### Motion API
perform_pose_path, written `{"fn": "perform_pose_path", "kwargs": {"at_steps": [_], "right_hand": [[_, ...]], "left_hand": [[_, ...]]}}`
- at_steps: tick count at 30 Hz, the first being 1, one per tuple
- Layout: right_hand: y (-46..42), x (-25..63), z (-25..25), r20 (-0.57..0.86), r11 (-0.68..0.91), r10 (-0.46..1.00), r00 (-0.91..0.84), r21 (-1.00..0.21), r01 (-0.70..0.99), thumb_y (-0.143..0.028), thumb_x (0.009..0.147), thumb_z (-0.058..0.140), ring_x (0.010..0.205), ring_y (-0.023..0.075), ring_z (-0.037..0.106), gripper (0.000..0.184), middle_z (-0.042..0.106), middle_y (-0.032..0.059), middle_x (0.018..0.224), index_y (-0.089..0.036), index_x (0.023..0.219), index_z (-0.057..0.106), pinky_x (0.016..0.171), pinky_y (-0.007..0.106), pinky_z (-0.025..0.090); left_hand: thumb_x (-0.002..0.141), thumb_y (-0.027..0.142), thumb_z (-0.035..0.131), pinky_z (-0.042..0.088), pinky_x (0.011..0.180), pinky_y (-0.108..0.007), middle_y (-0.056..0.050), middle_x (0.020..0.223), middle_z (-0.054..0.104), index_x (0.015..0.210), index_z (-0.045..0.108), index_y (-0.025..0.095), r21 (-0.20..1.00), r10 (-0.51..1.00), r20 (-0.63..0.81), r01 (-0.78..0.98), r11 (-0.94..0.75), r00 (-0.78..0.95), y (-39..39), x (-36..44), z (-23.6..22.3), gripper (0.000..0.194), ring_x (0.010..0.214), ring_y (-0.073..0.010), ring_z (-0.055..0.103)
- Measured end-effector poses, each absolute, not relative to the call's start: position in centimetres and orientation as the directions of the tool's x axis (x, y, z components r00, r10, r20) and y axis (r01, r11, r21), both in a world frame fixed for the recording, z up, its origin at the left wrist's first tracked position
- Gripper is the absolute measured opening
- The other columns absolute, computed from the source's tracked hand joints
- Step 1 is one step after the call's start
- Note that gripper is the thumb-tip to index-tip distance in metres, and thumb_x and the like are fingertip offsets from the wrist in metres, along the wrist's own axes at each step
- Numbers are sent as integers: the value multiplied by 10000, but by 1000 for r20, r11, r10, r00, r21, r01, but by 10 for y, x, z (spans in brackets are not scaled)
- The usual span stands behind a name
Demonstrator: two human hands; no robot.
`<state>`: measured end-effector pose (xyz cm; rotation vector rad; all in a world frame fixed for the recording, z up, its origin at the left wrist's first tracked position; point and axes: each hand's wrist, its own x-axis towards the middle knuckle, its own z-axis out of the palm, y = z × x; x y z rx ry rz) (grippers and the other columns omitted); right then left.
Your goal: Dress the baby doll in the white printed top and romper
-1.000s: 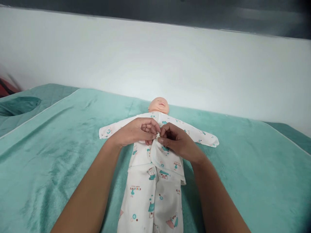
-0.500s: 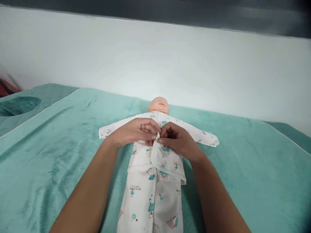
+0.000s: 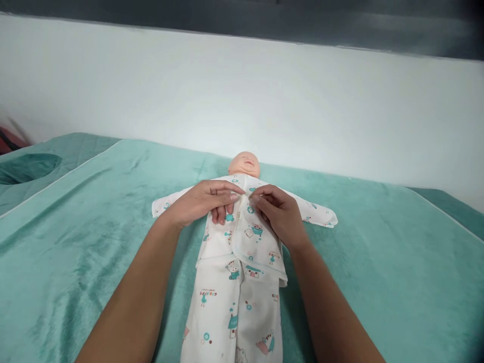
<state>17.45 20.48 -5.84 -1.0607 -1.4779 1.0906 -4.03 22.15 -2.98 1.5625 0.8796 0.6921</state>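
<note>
A baby doll [image 3: 245, 163] lies on its back, its head at the far end. It wears a white printed baby shirt [image 3: 260, 247] over white printed pants [image 3: 215, 312]. Both hands work at the shirt's front edge, high on the chest. My left hand [image 3: 207, 200] has thumb and index finger close together on the cloth, its other fingers bent over the shirt. Across the opening, my right hand [image 3: 276, 206] pinches the edge between thumb and forefinger. Any fastener between the fingertips is too small to make out. Below the hands, the shirt front lies overlapped and flat.
A teal plush blanket [image 3: 94, 227] spreads under the doll, with some wrinkles on the left. Behind it rises a white wall [image 3: 242, 96] with a dark band above. At the far left are a quilted teal cover [image 3: 83, 143] and a red object [image 3: 11, 138].
Both hands have moved up the shirt front toward the doll's neck. The edge they were pinching lower down has been let go and lies flatter.
</note>
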Motion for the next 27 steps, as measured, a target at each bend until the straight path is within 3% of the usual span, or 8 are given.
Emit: {"fn": "perform_pose_path", "kwargs": {"at_steps": [4,7,10,17,27], "right_hand": [[209,170,-64,444,424,895,-32,-830,363,-288,879,605,853,168,573,101,665,32,946,-229,846,679,717,300,440],[213,170,-66,524,505,849,-75,-761,406,-235,873,615,982,191,576,89,681,29,993,-247,844,698,851,342,436],[213,171,-66,514,511,852,-100,-774,374,-280,866,654,1015,210,578,95,687,31,971,-253,791,706,919,378,423],[208,172,-64,428,461,887,-175,-846,266,-408,913,605,954,218,592,261,680,32,882,-281,747,760,908,401,429],[202,175,-59,332,389,907,-258,-895,217,-445,933,568,719,178,571,387,640,30,664,-232,657,735,731,348,435]], "left_hand": [[906,404,588,495,506,-210,-4,760,646,1166,661,209,971,827,-47,219,-94,561,222,-41,-28,333,575,-108,621],[910,404,575,484,510,-203,-1,700,632,1005,695,183,960,813,-57,257,-115,580,221,-41,-25,269,561,-103,606],[894,408,595,463,498,-195,3,615,604,810,677,156,953,816,-54,273,-129,576,221,-40,-23,278,525,-97,574],[894,451,577,451,513,-200,0,544,596,797,679,161,945,806,-42,285,-159,590,222,-41,-25,322,517,-108,556],[863,467,609,369,435,-211,-8,583,628,702,693,156,923,760,-142,363,-131,634,221,-44,-25,360,440,-93,526]]}}
